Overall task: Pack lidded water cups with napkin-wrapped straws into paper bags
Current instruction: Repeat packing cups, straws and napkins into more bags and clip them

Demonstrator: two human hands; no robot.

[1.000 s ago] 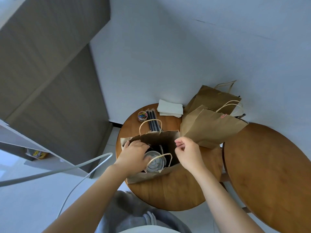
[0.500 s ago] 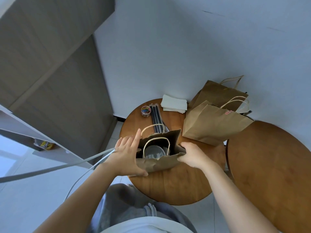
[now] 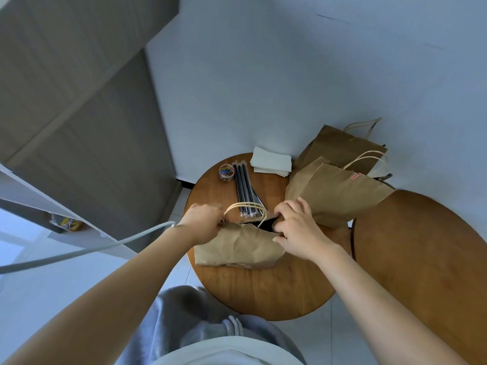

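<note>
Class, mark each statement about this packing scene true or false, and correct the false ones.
1. Both hands grip the nearest bag. True.
2. The straws lie on the floor. False: they lie on the round table.
3. The napkins sit near the table's far edge. True.
4. The clip tub is right of the napkins. False: it is left of them, beside the straws.
5. The nearest bag's mouth is wide open. False: it is pressed nearly closed.
</note>
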